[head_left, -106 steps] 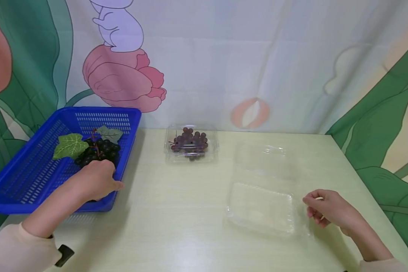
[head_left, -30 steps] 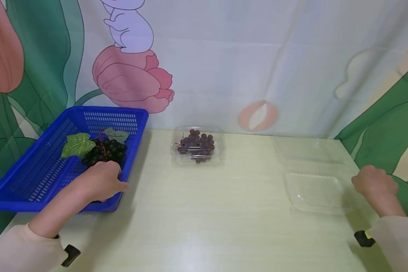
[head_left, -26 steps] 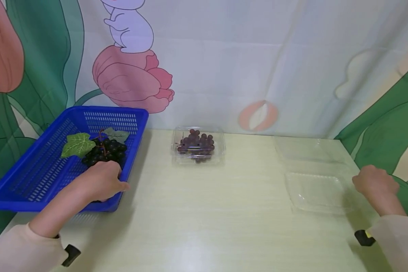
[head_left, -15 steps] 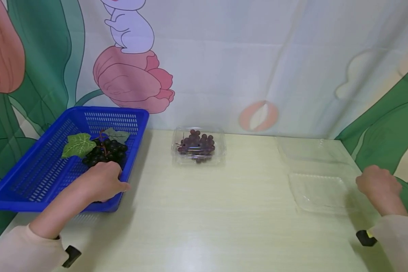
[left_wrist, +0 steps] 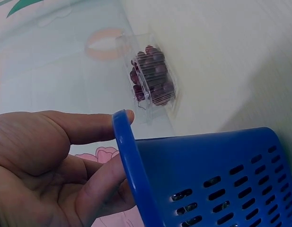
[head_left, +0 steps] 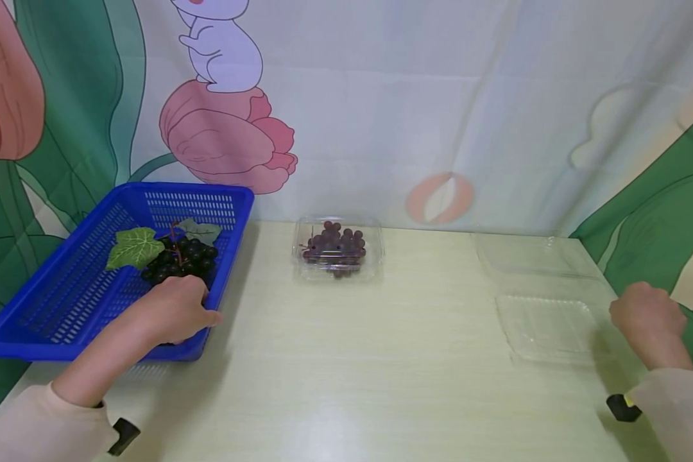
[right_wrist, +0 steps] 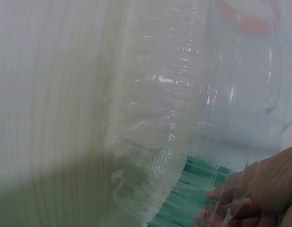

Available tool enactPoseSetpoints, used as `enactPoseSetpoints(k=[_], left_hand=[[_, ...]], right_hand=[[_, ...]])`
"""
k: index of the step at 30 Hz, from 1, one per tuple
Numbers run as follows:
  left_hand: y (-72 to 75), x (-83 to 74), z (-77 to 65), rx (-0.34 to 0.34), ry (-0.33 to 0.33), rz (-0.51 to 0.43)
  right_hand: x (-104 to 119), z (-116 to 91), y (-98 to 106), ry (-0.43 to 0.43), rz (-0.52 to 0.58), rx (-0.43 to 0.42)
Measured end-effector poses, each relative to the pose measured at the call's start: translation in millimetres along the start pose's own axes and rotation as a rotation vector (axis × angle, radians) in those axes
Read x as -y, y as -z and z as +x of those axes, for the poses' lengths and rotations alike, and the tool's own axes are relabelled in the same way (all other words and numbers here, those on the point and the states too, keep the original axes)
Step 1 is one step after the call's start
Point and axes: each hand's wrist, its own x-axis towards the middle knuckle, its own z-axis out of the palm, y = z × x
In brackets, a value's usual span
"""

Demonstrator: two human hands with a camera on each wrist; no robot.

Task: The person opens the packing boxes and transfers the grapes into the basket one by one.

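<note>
My left hand (head_left: pixel 176 308) grips the right rim of a blue plastic basket (head_left: pixel 244 205); in the left wrist view the thumb lies on one side of the rim (left_wrist: pixel 129 165), the fingers on the other. Inside the basket lies a bunch of dark grapes (head_left: pixel 187 256) with a green leaf (head_left: pixel 134 248). At the table's right side my right hand (head_left: pixel 649 316) pinches the edge of an opened, see-through clamshell box (head_left: pixel 545 328). Through the clear plastic in the right wrist view, curled fingers (right_wrist: pixel 231 205) show at the box's edge.
A shut clear clamshell box (head_left: pixel 375 256) holding reddish-purple grapes (head_left: pixel 335 245) stands at the back of the pale table (head_left: pixel 346 378). Behind the table hangs a printed curtain (head_left: pixel 369 115), reaching down to its back edge.
The opened clamshell box has slid from mid-right to the table's right side, with my right hand at its edge, and still creeps right. My left hand stays on the basket rim.
</note>
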Motion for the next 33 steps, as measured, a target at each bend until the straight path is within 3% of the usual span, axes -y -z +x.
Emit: enactPoseSetpoints(k=[19, 33], left_hand=[[-0.7, 1.1, 0.8, -0.011, 0.005, 0.006], [-1.4, 2.1, 1.5, -0.013, 0.003, 0.0]], right_hand=[[1.1, -6.4, -2.6, 0.012, 0.016, -0.071], [30.1, -23.1, 15.1, 0.119, 0.043, -0.066]])
